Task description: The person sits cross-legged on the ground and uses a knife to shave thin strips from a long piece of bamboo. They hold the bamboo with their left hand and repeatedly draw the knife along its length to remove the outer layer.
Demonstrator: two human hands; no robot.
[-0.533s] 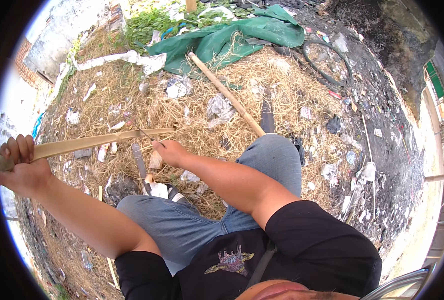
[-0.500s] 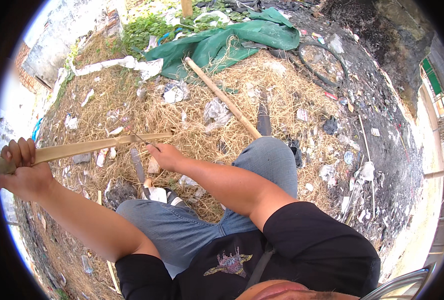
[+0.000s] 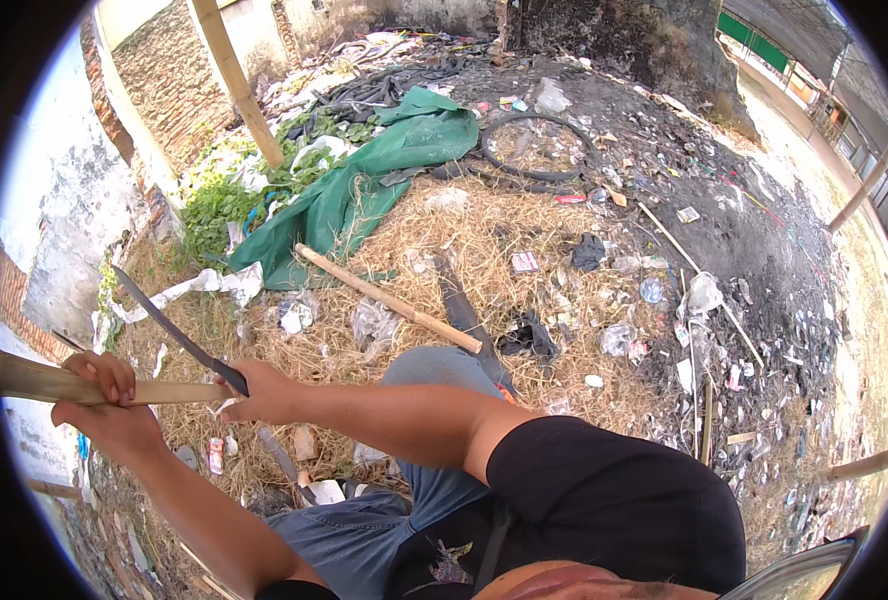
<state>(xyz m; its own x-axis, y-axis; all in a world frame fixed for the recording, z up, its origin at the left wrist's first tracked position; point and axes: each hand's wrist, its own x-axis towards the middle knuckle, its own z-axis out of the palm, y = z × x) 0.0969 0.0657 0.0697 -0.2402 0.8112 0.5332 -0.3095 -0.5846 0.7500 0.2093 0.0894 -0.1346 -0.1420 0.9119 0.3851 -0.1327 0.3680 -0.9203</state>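
Bamboo strip (image 3: 179, 393) held crosswise above left edge of straw-covered ground (image 3: 504, 215). Left hand (image 3: 114, 422) grasps strip, fingers curled over top. Right hand (image 3: 259, 392) clenched round handle of long dark knife (image 3: 179, 336), blade slanting up and leftward; cannot tell whether hand also touches strip's end. Strip looks light, stiff, smooth, perhaps splintery; best gripped at broad left part, clear of blade.

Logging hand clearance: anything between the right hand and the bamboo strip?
Just the long knife that the right hand holds, its base by the right end of the bamboo strip. Nothing else visible stands between; can't tell whether hand touches strip.
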